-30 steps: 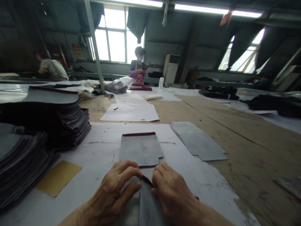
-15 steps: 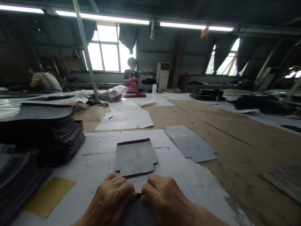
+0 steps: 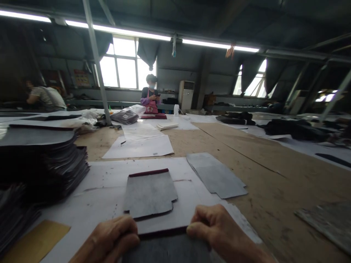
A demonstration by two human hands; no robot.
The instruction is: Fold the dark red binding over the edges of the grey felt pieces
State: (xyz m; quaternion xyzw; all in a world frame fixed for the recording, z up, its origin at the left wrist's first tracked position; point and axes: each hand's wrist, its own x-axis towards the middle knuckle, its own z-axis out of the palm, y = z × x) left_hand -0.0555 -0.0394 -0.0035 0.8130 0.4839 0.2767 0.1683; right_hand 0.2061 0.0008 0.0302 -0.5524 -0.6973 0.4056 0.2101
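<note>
A grey sheet piece with a dark folded edge lies low in the head view, its lower part cut off by the frame. My left hand pinches the left end of that edge. At its right end, my right hand grips with thumb and bent fingers. Just beyond my hands rests a similar grey piece with a maroon strip along its far edge and notched near corners. Farther right are grey notched pieces without a strip, one on another.
Tall stacks of dark-edged pieces stand at the left, near a tan card. White paper covers the near table. A rough grey slab lies at the right. Across the table, a person in a pink apron holds a phone.
My hands have moved apart along the piece's far edge, from close together to its two ends. More of the dark edge shows between them. The view has shifted slightly.
</note>
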